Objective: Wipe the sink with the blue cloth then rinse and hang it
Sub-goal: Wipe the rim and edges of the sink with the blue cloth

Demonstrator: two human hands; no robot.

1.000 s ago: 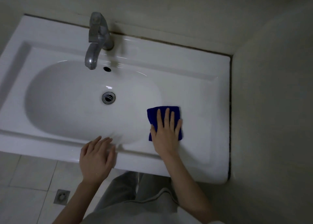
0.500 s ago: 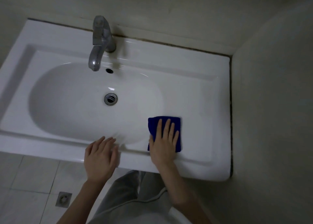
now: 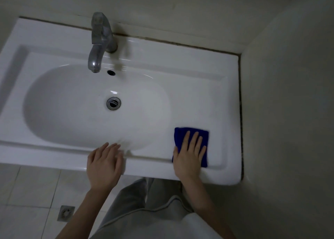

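A folded blue cloth (image 3: 192, 132) lies on the flat ledge of the white sink (image 3: 207, 94), to the right of the bowl and close to the front rim. My right hand (image 3: 189, 157) presses flat on the cloth with fingers spread, covering its lower half. My left hand (image 3: 104, 164) rests palm down on the sink's front rim, below the bowl, holding nothing. The bowl looks dry around the metal drain (image 3: 113, 103).
A metal faucet (image 3: 99, 40) stands at the back of the sink with no water running. A wall (image 3: 289, 112) closes off the sink's right side. The tiled floor below has a square floor drain (image 3: 66, 213). My grey trousers show beneath the rim.
My right hand has slid the cloth from the bowl's right edge toward the front rim and then rightward along the ledge. My left hand has stayed on the front rim.
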